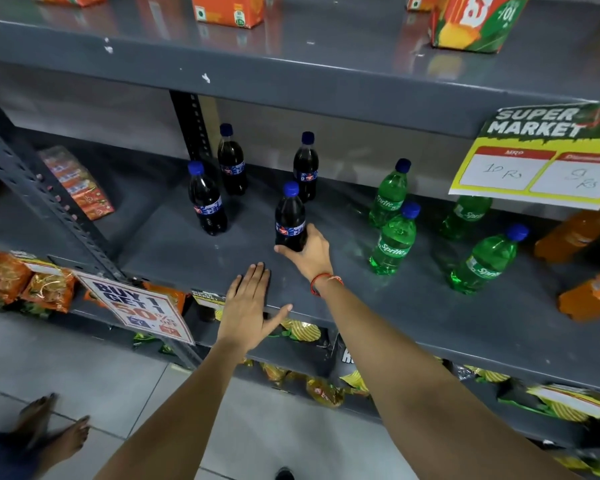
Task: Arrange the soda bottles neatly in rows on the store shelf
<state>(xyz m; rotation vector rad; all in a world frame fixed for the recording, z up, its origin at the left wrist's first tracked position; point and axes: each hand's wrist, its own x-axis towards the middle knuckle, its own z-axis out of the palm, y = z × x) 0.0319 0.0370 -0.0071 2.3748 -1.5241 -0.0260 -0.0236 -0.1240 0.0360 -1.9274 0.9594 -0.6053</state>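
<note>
I am wrapping my right hand (310, 252) around the base of a dark cola bottle (290, 218) standing upright on the grey shelf (378, 306); my fingers are curling round its far side and my thumb is pressing the near side, so the grip is closed on it. A red thread band (321, 282) is sitting on that wrist. My left hand (248, 303) is lying flat, palm down, fingers spread and straight, thumb out to the right, holding nothing, resting near the front edge of the shelf just left of and nearer than the gripped bottle.

Beyond my right fingers three more cola bottles are standing apart from one another: one (207, 199) off to the left, two further back (232, 160) (306, 167). To the right of my right hand four green Sprite bottles are standing loosely scattered: the nearest (394, 239) close by, one behind it (388, 194), one far right (484, 261), and one partly hidden behind a hanging price card (537, 157). Orange bottles (575, 237) are lying at the far right edge.
</note>
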